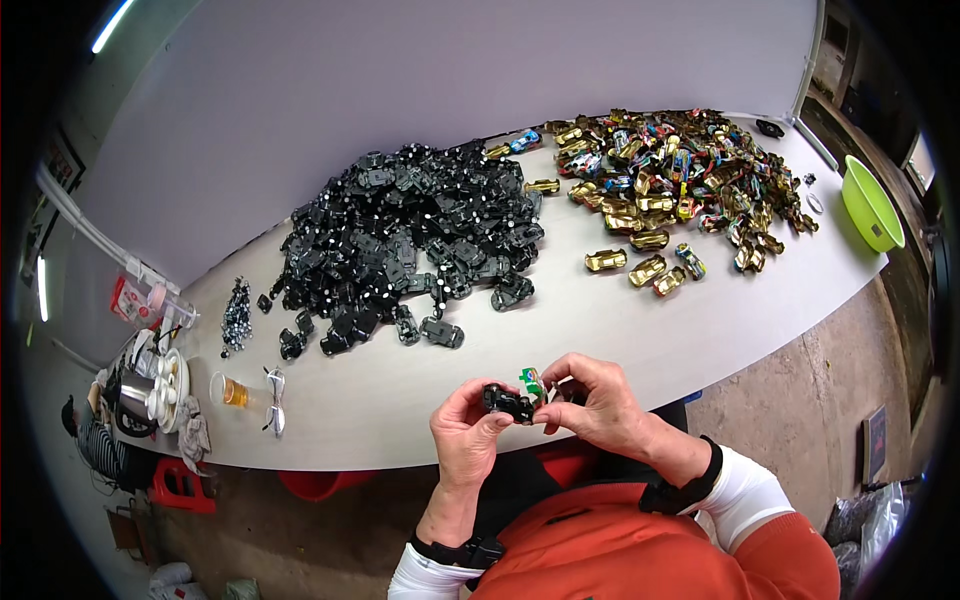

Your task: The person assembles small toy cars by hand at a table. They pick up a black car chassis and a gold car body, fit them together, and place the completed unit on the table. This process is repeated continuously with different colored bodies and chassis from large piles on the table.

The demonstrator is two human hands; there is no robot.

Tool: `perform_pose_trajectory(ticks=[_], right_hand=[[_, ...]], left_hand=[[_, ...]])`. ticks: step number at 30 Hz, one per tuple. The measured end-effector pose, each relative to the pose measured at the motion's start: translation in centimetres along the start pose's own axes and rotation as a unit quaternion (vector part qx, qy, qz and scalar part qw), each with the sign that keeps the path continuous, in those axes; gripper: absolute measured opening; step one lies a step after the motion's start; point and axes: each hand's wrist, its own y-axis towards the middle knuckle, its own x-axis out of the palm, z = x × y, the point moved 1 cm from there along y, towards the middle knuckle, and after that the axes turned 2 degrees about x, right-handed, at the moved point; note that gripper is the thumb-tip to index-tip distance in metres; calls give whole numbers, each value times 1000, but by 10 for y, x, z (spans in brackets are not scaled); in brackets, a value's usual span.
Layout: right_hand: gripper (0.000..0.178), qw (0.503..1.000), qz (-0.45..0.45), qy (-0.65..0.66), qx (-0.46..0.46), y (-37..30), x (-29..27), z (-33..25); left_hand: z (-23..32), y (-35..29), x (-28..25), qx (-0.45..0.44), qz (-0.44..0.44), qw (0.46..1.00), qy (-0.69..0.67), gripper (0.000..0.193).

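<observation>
Over the table's near edge, my left hand [466,432] pinches a black toy car chassis [506,402] between thumb and fingers. My right hand [598,405] is closed on a toy car body with green and white colouring [531,381], held right against the chassis. Fingers cover part of the body, so whether the two pieces are joined I cannot tell. Beyond my hands lies a large heap of black toy car chassis [400,240]. Farther right is a heap of gold and multicoloured toy car bodies [670,175], with several loose ones at its near side.
On the left of the table [560,335] are a small pile of shiny metallic parts [237,318], a plastic cup of amber drink [232,391] and eyeglasses [275,402]. A green basin [870,205] stands at the right end. A pale partition [480,70] rises behind the heaps.
</observation>
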Motion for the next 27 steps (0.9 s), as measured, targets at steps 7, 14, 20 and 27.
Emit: perform_pose_trajectory(ticks=[7,14,20,27], right_hand=[[48,995,-49,-73,-37,-4,0,-10],[65,947,-71,-250,-189,-7,0,-24],[65,938,-99,-276,-186,-14,3,-38],[69,926,-96,-314,-188,-29,4,-49]], left_hand=[[3,0,5,-21,-17,999,34,34],[12,-7,5,22,-54,996,67,35],[20,-12,13,35,-60,994,90,36],[34,-18,25,104,-106,966,213,37]])
